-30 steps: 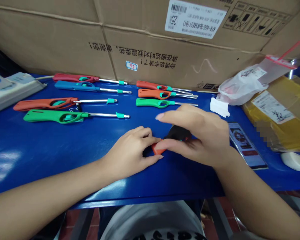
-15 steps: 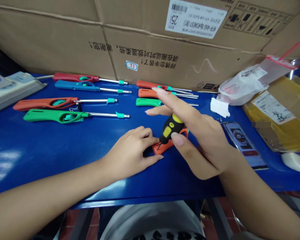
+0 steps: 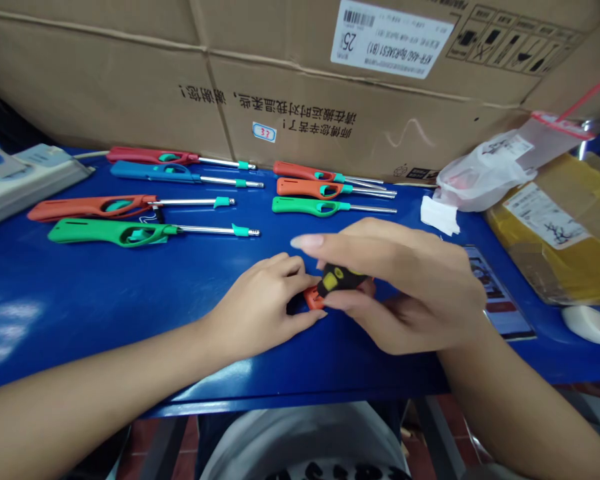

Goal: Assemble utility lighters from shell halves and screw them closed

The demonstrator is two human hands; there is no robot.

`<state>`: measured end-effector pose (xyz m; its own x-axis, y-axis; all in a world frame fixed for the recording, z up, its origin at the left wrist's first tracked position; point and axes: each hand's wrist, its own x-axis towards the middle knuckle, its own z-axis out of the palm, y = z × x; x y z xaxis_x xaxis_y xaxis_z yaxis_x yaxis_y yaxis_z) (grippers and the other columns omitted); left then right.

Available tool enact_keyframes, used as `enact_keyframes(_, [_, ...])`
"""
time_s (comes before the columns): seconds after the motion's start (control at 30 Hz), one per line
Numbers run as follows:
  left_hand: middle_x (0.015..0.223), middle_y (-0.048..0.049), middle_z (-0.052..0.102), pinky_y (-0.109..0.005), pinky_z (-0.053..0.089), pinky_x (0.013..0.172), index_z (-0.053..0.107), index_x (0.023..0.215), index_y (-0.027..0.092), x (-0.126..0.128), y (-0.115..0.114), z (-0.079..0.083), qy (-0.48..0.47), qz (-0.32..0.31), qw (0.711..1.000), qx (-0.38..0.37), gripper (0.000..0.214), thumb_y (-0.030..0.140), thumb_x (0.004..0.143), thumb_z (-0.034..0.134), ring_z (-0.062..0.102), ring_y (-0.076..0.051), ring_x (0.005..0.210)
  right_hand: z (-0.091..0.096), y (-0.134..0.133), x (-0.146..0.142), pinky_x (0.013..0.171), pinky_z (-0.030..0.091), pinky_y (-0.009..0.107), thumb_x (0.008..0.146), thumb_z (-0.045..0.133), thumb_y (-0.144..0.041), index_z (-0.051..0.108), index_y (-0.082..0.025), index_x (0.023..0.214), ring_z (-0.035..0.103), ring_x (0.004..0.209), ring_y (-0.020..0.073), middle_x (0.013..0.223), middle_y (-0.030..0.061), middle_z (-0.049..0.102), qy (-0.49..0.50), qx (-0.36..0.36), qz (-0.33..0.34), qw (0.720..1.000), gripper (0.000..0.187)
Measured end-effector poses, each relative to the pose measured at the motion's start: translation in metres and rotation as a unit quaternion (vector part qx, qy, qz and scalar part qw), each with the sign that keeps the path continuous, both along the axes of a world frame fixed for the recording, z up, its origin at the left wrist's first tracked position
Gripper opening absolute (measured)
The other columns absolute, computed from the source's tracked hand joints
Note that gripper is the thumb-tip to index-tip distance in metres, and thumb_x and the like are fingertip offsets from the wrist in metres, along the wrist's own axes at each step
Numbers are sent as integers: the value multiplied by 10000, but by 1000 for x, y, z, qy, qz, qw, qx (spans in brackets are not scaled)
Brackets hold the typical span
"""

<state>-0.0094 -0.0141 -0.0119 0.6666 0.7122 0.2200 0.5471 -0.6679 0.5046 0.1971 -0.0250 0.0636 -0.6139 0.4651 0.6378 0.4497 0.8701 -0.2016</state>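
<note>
With thumb and forefinger, my left hand (image 3: pixel 265 307) grips the handle end of an orange gas lighter (image 3: pixel 313 298) lying on the blue table. My right hand (image 3: pixel 405 287) is closed around a short black-and-yellow screwdriver (image 3: pixel 337 279), its tip down at the lighter's handle. Most of that lighter is hidden under my right hand. Beyond my hands lie several long-necked lighters. On the left are a red one (image 3: pixel 150 155), a blue one (image 3: pixel 155 172), an orange one (image 3: pixel 90 207) and a green one (image 3: pixel 105 231). A shorter green lighter (image 3: pixel 305 205) is among those to the right.
A large cardboard box (image 3: pixel 280 73) walls off the back of the blue table (image 3: pixel 130 287). At the left edge sits a white power strip (image 3: pixel 25 180). On the right are a plastic bag (image 3: pixel 485 170), a yellow-taped parcel (image 3: pixel 580 253), a phone (image 3: pixel 500 300) and a white mouse (image 3: pixel 591 325).
My right hand has turned and its fingers have closed in around the screwdriver, which leans lower over the lighter. My left hand has stayed in place.
</note>
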Motion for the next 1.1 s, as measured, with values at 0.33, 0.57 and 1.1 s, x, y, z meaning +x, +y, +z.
enact_keyframes(0.33, [1015,-78,681,-441,554,881,747,1039,213,0,0,0,-3,0,1000,5,220,392,927,686,656,-287,1007,2,1,4,858,602,279,1003,534,-128,619,-193,1334,718,1000,148,1125,34,751,30,-15,27,999,348])
enact_keyframes(0.57, [988,-66,678,-407,546,825,738,1028,208,-1,0,0,-12,-3,1000,13,210,388,926,704,660,-266,950,0,4,6,847,599,274,1047,539,-303,636,-272,1308,721,983,146,1106,1,748,-15,19,-40,999,280])
enact_keyframes(1.1, [881,-34,655,-377,510,773,750,1066,194,-8,10,15,52,-8,998,32,253,295,838,706,625,-242,861,6,9,15,772,632,307,916,708,-225,679,-308,1199,720,962,190,1060,3,727,248,-24,-3,968,296])
